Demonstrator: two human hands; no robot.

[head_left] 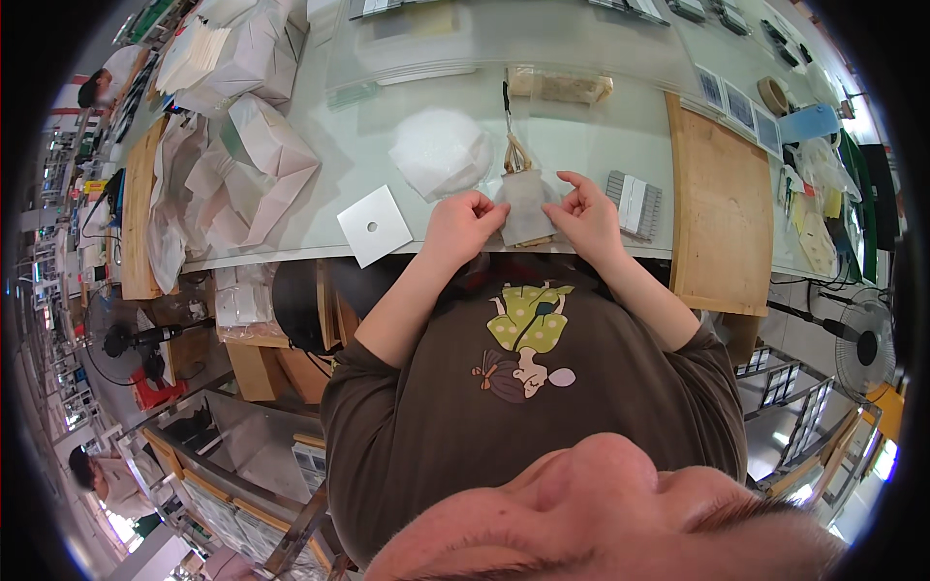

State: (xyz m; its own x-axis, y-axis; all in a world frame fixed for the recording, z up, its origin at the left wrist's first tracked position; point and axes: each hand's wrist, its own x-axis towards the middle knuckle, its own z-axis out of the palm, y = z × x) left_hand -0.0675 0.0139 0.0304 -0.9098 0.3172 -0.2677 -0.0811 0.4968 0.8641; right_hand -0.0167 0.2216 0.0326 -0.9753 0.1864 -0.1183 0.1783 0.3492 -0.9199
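Observation:
A small translucent whitish sheet (525,199) lies at the table's near edge between my hands. My left hand (459,229) pinches its left edge, fingers curled in. My right hand (589,219) has its thumb at the right edge, with the forefinger raised apart; its other fingers are curled. Just beyond the sheet, a bundle of beige cords (516,153) with a dark tip points away from me. A pile of thin white sheets (442,153) sits to the left of it. Right of my right hand lies a grey ribbed piece (651,207) with a white band.
A white square card with a hole (387,219) lies to the left. Crumpled pale paper (254,174) and wooden boards (722,203) flank the work area. Farther back are a clear-wrapped roll (572,87) and a clear raised panel (523,44). A fan (865,349) stands at right.

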